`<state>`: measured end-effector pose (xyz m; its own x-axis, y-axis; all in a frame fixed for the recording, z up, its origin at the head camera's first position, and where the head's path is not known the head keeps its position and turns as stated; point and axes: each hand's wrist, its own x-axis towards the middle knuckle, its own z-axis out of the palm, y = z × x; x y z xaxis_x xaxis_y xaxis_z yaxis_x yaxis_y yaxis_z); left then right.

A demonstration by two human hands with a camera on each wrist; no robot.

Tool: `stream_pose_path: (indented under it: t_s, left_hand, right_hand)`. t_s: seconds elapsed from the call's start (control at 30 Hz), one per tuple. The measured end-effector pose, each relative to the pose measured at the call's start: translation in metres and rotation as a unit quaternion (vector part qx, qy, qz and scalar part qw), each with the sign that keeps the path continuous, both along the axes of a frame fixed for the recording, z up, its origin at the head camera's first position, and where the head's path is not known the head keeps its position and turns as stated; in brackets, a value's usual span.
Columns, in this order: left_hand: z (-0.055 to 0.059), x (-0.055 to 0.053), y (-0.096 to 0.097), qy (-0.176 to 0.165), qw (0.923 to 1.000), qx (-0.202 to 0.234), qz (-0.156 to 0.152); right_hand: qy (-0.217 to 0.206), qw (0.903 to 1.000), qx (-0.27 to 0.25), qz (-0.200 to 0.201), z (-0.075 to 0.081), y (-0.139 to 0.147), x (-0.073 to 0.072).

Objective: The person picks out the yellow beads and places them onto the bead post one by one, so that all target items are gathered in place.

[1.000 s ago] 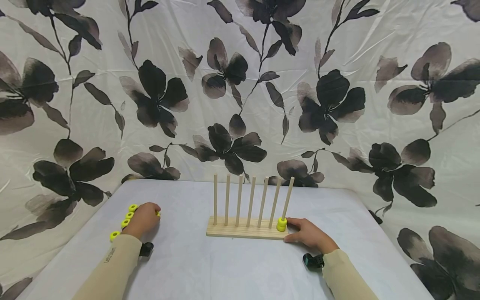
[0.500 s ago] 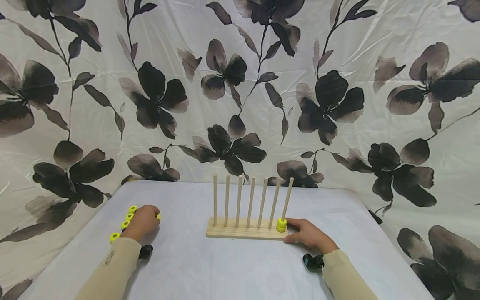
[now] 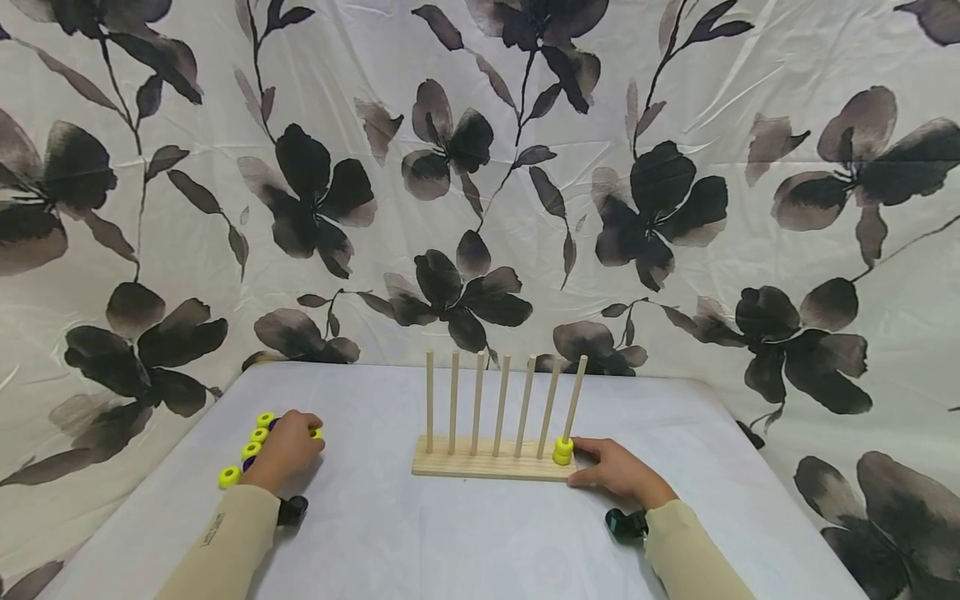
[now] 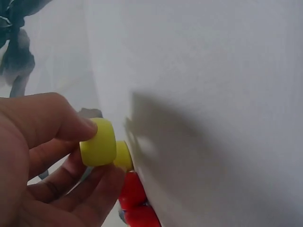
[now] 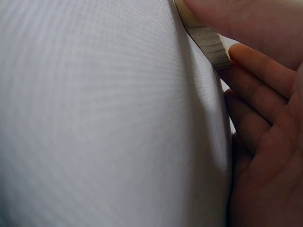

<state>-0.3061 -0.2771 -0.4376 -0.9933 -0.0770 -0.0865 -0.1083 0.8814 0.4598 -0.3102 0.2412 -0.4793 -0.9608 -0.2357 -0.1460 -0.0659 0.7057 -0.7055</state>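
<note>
My left hand (image 3: 283, 452) is at the left of the table and pinches a yellow bead (image 4: 98, 144) between thumb and fingers. Just beyond it in the left wrist view are another yellow bead (image 4: 123, 156) and red beads (image 4: 133, 191). At the table's middle stands a wooden peg rack (image 3: 487, 467) with a row of upright pegs. Two yellow beads (image 3: 562, 451) are stacked on its rightmost peg. My right hand (image 3: 621, 473) grips the right end of the rack's base, thumb at the front; that wooden end (image 5: 210, 47) also shows in the right wrist view.
Several yellow beads (image 3: 251, 450) lie in a slanting row left of my left hand, with a dark purple bead (image 3: 249, 463) partly hidden beside them. A white cloth covers the table (image 3: 360, 533). A floral curtain (image 3: 480, 167) hangs behind it.
My left hand has shifted slightly, and more of the dark purple beads beside it now shows. The right hand and the rack stay in place.
</note>
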Motion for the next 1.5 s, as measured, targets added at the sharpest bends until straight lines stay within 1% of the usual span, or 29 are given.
stream_pose_path:
  t_s: [0.13, 0.33, 0.53, 0.73, 0.9, 1.23, 1.5]
  left_hand:
    - [0.003, 0.001, 0.002, 0.005, 0.9999, 0.01, 0.003]
    - [0.004, -0.002, 0.005, 0.006, 0.9999, 0.016, 0.002]
    - [0.005, -0.004, 0.01, 0.015, 0.9995, 0.028, -0.01]
    - [0.01, -0.003, 0.017, 0.019, 0.999, 0.034, -0.023]
    - [0.015, -0.001, 0.023, 0.036, 0.9979, 0.042, -0.034]
    - [0.021, -0.002, 0.034, 0.064, 0.9959, 0.045, -0.046]
    - [0.028, -0.001, 0.041, 0.043, 0.9956, 0.072, -0.04]
  right_hand:
    - [-0.004, 1.0, 0.004, -0.003, -0.001, 0.0, -0.001]
    - [-0.007, 1.0, -0.001, -0.004, -0.001, 0.0, -0.001]
    - [-0.004, 1.0, -0.001, -0.002, 0.0, -0.001, 0.0]
    - [-0.003, 1.0, 0.001, -0.001, 0.0, -0.001, 0.0]
    - [-0.005, 1.0, 0.002, -0.002, 0.0, 0.0, 0.0]
    - [-0.004, 1.0, 0.004, -0.002, 0.001, -0.001, 0.001]
    - [-0.006, 1.0, 0.002, -0.003, 0.003, -0.002, 0.002]
